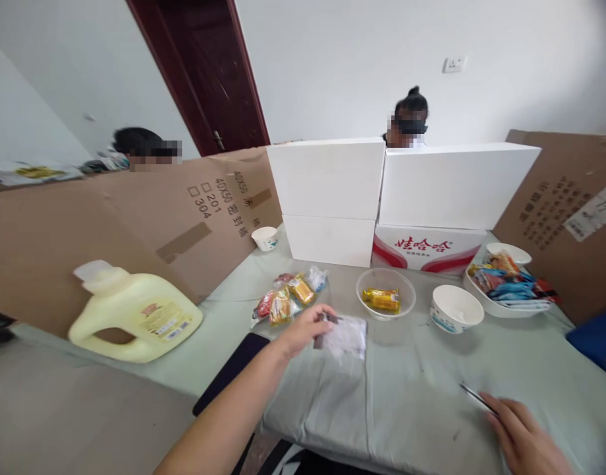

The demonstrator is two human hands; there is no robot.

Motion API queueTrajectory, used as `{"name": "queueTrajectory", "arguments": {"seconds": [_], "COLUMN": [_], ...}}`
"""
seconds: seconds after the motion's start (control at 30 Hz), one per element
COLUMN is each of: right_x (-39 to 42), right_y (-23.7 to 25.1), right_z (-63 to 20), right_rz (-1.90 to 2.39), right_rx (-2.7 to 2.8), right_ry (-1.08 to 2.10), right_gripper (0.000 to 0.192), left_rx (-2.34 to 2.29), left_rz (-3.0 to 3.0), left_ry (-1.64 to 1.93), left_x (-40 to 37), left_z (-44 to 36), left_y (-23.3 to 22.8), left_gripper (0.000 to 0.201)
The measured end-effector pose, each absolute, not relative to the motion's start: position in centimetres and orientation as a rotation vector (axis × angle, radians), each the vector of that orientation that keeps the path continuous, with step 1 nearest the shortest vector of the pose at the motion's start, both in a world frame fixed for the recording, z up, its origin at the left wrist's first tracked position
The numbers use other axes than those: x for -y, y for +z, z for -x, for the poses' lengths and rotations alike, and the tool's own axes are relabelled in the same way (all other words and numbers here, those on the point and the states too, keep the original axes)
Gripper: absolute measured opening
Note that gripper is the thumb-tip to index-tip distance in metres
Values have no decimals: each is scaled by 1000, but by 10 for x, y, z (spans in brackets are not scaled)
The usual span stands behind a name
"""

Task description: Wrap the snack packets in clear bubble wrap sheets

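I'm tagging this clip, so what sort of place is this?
Probably a makeshift packing station in a plain room: brown cardboard dividers, stacked white boxes, and a white tray of wrapped snacks on a grey-clothed table.

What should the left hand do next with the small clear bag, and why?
Probably close the left hand on the clear bag and lift it: its fingers rest only on the bag's edge, the bag lies flat, and the right hand already holds tweezers.

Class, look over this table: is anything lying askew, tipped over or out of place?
Yes: the yellow jug lies on its side by the cardboard wall instead of standing. Snack packets sit loose on the cloth, outside the glass bowl.
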State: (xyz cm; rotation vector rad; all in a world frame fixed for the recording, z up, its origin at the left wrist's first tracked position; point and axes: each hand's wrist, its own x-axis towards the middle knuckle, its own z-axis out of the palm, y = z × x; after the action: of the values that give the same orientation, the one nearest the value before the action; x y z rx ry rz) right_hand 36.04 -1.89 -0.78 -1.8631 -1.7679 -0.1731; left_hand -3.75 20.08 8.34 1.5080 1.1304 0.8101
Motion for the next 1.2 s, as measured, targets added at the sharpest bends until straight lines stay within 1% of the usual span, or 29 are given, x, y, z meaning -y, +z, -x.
{"name": "queueTrajectory", "arguments": {"seconds": [0.03,0.1,0.2,0.3,0.43,0.5,0.6,0.63,0.7,0.8,0.9,0.97,1.03,1.1,1.17,1.2], "right_x": [12,-1,-15,-27,-44,-49,-45,-41,-28,-10,-2,-7,-19,-36,-51,-58], "right_y": [0,16,38,53,61,60,51,46,34,18,13,16,22,27,30,31], "right_z": [-349,-324,-283,-245,-206,-199,-214,-226,-258,-306,-323,-310,-282,-249,-222,-213], "right_rz": [1810,1762,1697,1614,1598,1631,1662,1678,1738,1876,2001,1985,1869,1733,1666,1655], "right_rx": [1832,1911,2024,2153,2311,2316,2238,2200,2113,2001,1900,1856,1863,1902,1945,1955], "right_ry": [-154,-129,-55,-8,-49,-57,-49,-49,-71,-147,-287,-311,-200,-56,24,39], "right_gripper": [38,34,30,26,19,19,20,21,22,27,31,29,29,39,55,59], "left_rx": [-1027,-958,-1035,-1041,-912,-791,-705,-725,-779,-797,-792,-836,-917,-1005,-1090,-1128], "left_rz": [-1565,-1710,-2003,-2247,-2198,-2196,-2270,-2292,-2307,-2276,-2197,-2127,-2047,-1965,-1887,-1847], "left_ry": [672,561,708,929,1067,1003,846,811,776,771,823,857,878,908,975,1013], "left_x": [-187,-162,-141,-138,-142,-142,-141,-141,-141,-142,-145,-147,-148,-148,-149,-149], "left_z": [20,-9,-30,-27,-16,-14,-17,-18,-20,-22,-21,-20,-18,-15,-13,-11], "left_y": [72,52,33,23,22,24,25,25,23,20,19,18,18,16,14,13], "left_gripper": [32,27,25,24,30,33,53,56,50,27,16,15,14,15,24,28]}}
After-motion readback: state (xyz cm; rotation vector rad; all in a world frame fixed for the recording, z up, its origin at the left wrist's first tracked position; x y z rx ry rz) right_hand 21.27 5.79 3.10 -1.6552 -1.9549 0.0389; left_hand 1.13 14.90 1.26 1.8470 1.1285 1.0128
